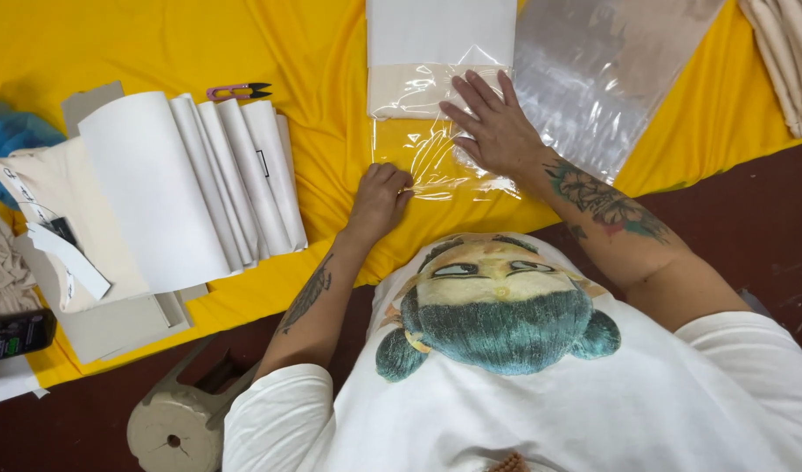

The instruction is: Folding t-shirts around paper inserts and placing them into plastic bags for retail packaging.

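Clear plastic bag (pixel 436 162) lies on yellow cloth (pixel 331 52) at table centre, w/ folded cream garment (pixel 414 87) & white card partly inside. Right hand (pixel 497 131) is flat, fingers spread, pressing bag down; left hand (pixel 379 197) is curled, pinching bag's near open edge. Bag looks thin, light, slippery & crinkly; garment soft, floppy, so best held at edges. Stack of clear bags (pixel 602 79) sits upper right. White curled sheets (pixel 191 183) left, small dark rectangular label on one; purple snips (pixel 237 90) above

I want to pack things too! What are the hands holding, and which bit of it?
The left hand pinches the clear plastic bag at its open bottom edge. The right hand lies flat on the bag, pressing it down, not gripping.
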